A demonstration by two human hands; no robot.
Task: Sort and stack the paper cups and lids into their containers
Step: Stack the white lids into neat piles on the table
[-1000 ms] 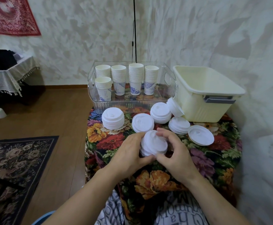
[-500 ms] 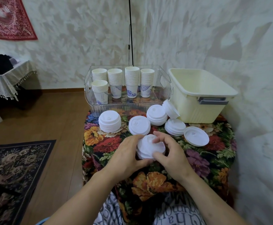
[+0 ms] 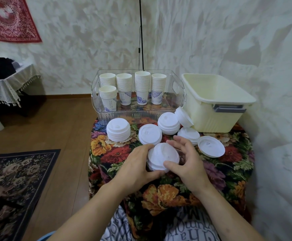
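A short stack of white lids (image 3: 162, 156) sits tilted between both hands above the floral tablecloth. My left hand (image 3: 138, 164) grips its left side, thumb under the near edge. My right hand (image 3: 188, 160) holds the right side, thumb on the front rim and fingers spread over the far edge. More lid stacks (image 3: 118, 129) (image 3: 150, 133) (image 3: 168, 123) (image 3: 188, 135) and a single upturned lid (image 3: 211, 146) lie behind. Several stacks of paper cups (image 3: 142, 87) stand in a clear bin (image 3: 141, 117).
A cream plastic tub (image 3: 216, 115) stands at the back right, one lid (image 3: 183, 116) leaning against it. The small table (image 3: 228, 173) is against the wall on the right. To the left lie wooden floor, a dark rug (image 3: 16, 180) and a draped side table (image 3: 4, 84).
The camera view dropped slightly. My right hand's fingers have lifted and spread over the far edge of the held lid stack; the stack stays between both hands.
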